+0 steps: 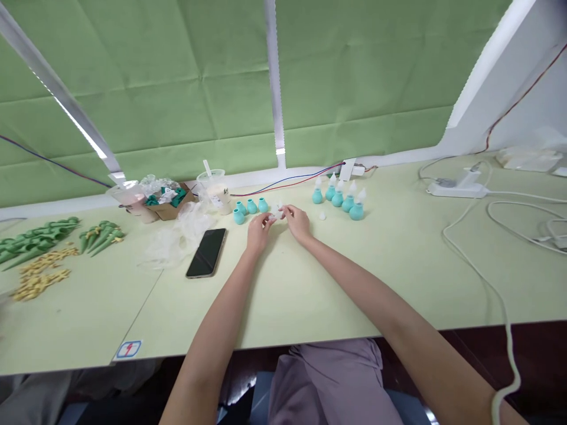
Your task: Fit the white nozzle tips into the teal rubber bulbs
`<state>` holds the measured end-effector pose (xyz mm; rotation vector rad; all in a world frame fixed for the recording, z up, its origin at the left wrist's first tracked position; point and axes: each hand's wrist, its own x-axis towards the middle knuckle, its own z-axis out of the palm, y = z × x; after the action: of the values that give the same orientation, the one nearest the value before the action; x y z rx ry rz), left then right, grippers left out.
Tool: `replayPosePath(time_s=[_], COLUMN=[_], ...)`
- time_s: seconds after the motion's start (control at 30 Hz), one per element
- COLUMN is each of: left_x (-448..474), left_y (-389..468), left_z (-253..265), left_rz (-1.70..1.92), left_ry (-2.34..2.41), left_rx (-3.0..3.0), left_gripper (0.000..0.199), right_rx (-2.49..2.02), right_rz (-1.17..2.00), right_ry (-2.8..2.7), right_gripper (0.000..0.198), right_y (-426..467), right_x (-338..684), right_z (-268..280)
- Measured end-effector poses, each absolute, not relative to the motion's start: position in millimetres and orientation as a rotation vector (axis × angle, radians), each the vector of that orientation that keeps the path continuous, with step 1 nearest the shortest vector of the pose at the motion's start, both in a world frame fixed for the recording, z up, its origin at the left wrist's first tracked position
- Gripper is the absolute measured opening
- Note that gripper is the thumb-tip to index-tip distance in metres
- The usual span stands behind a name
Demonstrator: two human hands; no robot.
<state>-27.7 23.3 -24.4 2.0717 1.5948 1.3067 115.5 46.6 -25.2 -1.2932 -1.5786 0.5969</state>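
Note:
My left hand (259, 229) and my right hand (297, 222) meet above the table, fingers pinched around small white translucent pieces (277, 211). The fingertips partly cover these pieces, so their exact shape and number are unclear. Just left of my left hand stand several small turquoise vase-shaped pieces (251, 206) with open tops. To the right of my right hand is a group of similar turquoise pieces (356, 211), each with a white translucent pointed tip (352, 188) on top. One small white piece (322, 216) lies alone on the table near that group.
A black phone (207, 253) lies left of my arms, beside a crumpled clear plastic bag (181, 236). Cups (218, 195) and a cardboard box (169, 209) stand behind. Green cone-shaped pieces (104, 237) and yellow bits (42, 283) lie far left. A power strip (458, 188) and white cables (481, 277) are right.

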Motion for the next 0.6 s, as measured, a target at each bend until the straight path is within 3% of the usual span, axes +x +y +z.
replayPosePath(time_s=[0.17, 0.4, 0.6], left_x=[-27.4, -24.6, -25.5], left_y=[21.6, 19.4, 19.8], left_z=[-17.7, -14.2, -18.1], left_rz=[1.354, 1.417, 1.356], left_ry=[1.582, 1.478, 1.49], left_rx=[1.795, 1.598, 1.587], left_gripper=[0.032, 0.043, 0.041], right_rx=[-1.416, -1.612, -1.707], right_rz=[0.314, 0.316, 0.291], right_ry=[-1.613, -1.661, -1.73], right_gripper=[0.03, 0.03, 0.018], right_y=[53.1, 71.8, 81.6], right_x=[128.5, 134.5, 136.5], right_z=[-29.4, -41.8, -39.6])
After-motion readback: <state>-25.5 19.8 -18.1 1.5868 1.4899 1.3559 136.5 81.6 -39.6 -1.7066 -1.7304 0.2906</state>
